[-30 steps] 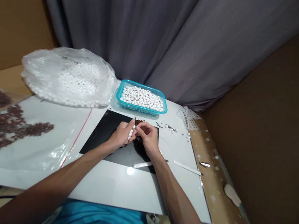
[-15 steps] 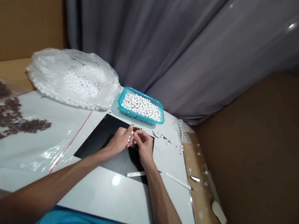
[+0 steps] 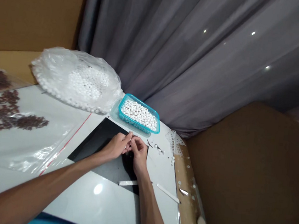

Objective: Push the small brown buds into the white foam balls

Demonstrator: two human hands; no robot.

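Above a black sheet (image 3: 93,140) on the white table, my two hands meet with their fingertips close together. My left hand (image 3: 117,146) is closed around small white beads (image 3: 128,146), mostly covered by the fingers. Pinched together beside it are the thumb and finger of my right hand (image 3: 139,153); whatever they grip is too small to make out. Bits of dark reddish-brown material (image 3: 135,136) show just behind the fingertips. Beyond the hands stands a turquoise plastic basket (image 3: 159,129) filled with white beads (image 3: 140,114).
A large clear bag of white beads (image 3: 88,82) lies back left. Left of the sheet is a zip bag (image 3: 28,149) with dark brown pieces (image 3: 2,110). White strips (image 3: 168,193), scraps (image 3: 158,148) and lacy white material (image 3: 175,142) lie right. Brown panels (image 3: 240,164) and a grey curtain (image 3: 156,45) surround the table.
The camera view has tilted and shifted, so the table's right side appears further left and lower. My hands stay together over the black sheet, with fewer beads showing in the left.
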